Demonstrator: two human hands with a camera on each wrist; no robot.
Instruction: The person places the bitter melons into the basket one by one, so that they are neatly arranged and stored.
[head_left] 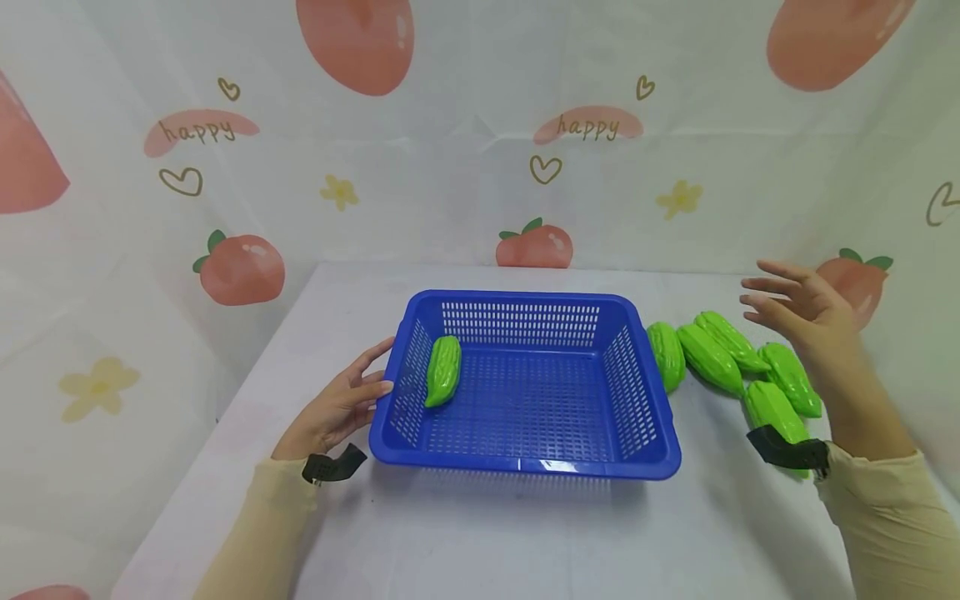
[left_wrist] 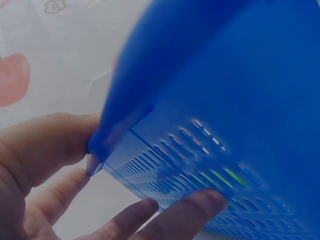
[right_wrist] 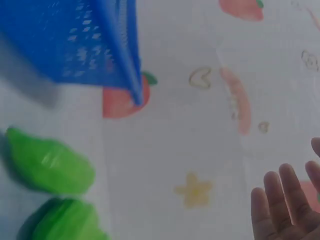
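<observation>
A blue plastic basket (head_left: pixel 480 465) with slotted walls stands on the table, one green bitter melon (head_left: pixel 444 372) lying inside against its left wall. My left hand (head_left: pixel 333 410) holds the basket's left rim, while other fingers (left_wrist: pixel 182 215) lie along the slotted wall in the left wrist view. Right of the basket, my right hand (head_left: pixel 813 315) is raised with its fingers loosely spread and nothing in them. Below and beside it lie several more bitter melons (head_left: pixel 710 358), one of them partly behind the right wrist strap. Two bitter melons (right_wrist: pixel 52 162) also show in the right wrist view.
A white table (head_left: pixel 517 542) carries everything. Behind it hangs a pale cloth (head_left: pixel 442 183) printed with peaches, hearts and flowers. The nearest loose bitter melon (head_left: pixel 666 357) lies close against the basket's right side. Black straps (head_left: pixel 787 450) are on both wrists.
</observation>
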